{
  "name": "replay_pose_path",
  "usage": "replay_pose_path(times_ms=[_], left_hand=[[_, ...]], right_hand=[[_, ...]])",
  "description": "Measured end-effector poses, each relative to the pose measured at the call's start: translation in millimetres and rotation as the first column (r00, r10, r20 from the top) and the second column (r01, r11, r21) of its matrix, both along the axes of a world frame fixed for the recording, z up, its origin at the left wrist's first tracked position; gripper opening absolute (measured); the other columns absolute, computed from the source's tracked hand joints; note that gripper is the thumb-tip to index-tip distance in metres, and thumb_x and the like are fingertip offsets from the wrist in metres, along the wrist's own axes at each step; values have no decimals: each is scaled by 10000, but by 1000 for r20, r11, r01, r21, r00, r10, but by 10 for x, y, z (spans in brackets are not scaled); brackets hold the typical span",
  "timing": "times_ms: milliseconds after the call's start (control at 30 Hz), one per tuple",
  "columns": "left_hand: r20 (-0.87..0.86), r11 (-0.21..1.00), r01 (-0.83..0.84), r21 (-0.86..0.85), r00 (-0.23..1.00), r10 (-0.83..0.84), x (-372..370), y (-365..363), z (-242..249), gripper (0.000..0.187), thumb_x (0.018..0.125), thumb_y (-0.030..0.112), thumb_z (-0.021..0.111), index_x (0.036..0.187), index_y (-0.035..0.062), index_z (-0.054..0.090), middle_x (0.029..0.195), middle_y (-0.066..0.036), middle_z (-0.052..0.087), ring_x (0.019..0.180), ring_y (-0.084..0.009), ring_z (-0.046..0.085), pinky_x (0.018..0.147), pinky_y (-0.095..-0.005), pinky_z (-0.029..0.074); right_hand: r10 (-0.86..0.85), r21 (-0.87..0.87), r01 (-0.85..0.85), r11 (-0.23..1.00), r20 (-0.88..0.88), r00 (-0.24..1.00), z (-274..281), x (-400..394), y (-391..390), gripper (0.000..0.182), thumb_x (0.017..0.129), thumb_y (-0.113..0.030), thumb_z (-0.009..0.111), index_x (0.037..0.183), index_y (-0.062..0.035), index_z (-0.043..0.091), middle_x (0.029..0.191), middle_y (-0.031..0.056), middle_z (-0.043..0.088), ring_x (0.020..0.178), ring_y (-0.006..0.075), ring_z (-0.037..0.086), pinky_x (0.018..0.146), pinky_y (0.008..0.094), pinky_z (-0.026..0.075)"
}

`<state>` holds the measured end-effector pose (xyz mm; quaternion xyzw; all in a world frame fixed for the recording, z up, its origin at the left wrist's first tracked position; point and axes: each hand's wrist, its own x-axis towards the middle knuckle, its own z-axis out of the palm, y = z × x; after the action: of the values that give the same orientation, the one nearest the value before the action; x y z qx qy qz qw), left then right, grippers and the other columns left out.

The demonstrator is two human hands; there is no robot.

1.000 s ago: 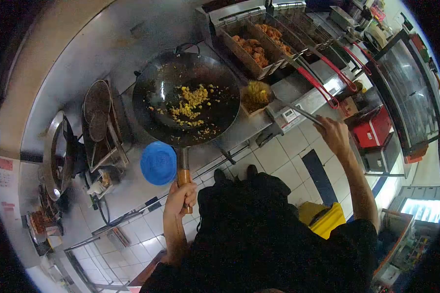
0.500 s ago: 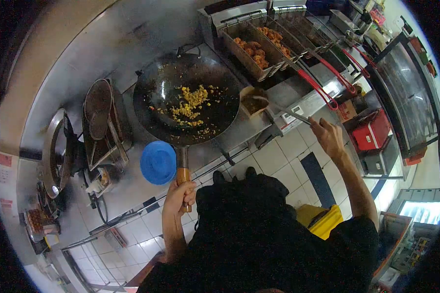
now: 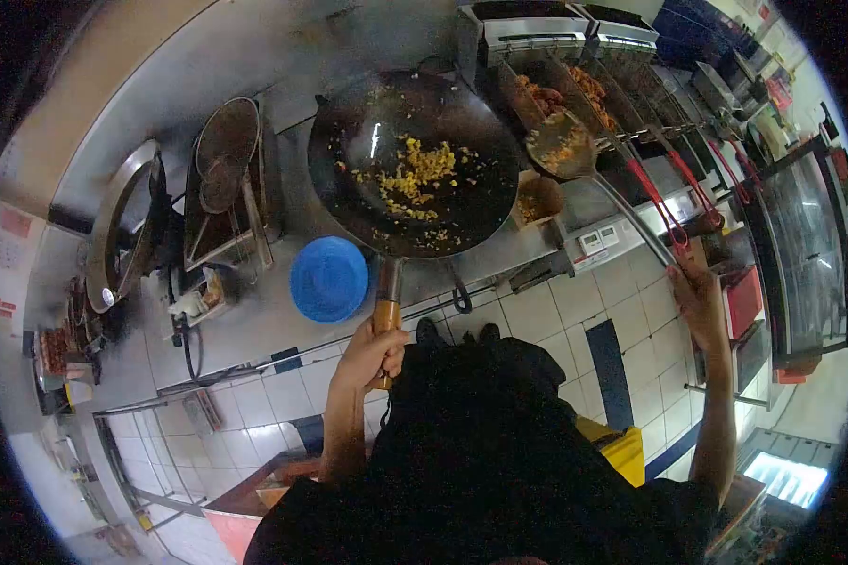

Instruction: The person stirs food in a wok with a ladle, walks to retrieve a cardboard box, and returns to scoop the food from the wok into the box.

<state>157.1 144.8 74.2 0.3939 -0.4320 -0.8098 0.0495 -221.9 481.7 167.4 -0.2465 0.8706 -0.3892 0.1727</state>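
Observation:
My left hand is closed around the wooden handle of a dark wok. Small yellow crumbled bits that look like scrambled egg lie in the wok, with specks spread up its sides. Out to the right, my right hand grips a long-handled metal ladle. The ladle's round head, with food residue on it, hovers right of the wok, near the fryer baskets. Below the head, beside the wok's rim, stands a small square container with brownish contents.
A blue bowl sits on the steel counter left of the wok handle. Farther left are round strainers over a metal bin. Fryer baskets, some with fried food, have red handles sticking out. A yellow bin stands on the tiled floor.
The ladle's head has lifted from the small container and moved up and right, and my right hand has shifted right and down. My left hand stays on the wok handle; the whole view has shifted.

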Motion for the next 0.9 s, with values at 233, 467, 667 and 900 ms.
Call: replay_pose_path(times_ms=[233,467,667,900], left_hand=[[-49,998,57,8,997,-57,60,-67,-39,225,899,65,654,1038,89,480,590,26,429,432,-77,400,407,-267,343],[-139,997,59,40,989,-53,107,-64,-68,283,870,88,698,1062,67,491,607,2,466,440,-98,434,414,-282,383],[-115,982,180,-56,976,-186,101,-94,-46,221,917,116,666,1004,53,473,600,-20,496,479,-124,491,456,-308,423],[-86,984,178,-20,980,-179,135,-73,-153,265,891,110,701,1045,55,494,624,-22,480,465,-122,459,431,-310,390]], right_hand=[[289,281,-284,917,25,957,793,-50,-1021,329,985,-286,674,1233,-73,715,603,-44,515,507,56,470,450,273,375],[519,434,-507,745,101,849,605,330,-1832,319,996,-346,643,1206,-125,738,614,27,563,506,92,527,476,300,451],[408,543,-438,717,184,894,1235,641,-1843,368,1025,-380,584,1208,-88,715,663,28,606,519,87,524,487,280,453],[314,252,-421,871,371,874,552,725,-2094,384,1041,-378,539,1239,-78,676,609,-3,521,488,70,475,414,265,374]])
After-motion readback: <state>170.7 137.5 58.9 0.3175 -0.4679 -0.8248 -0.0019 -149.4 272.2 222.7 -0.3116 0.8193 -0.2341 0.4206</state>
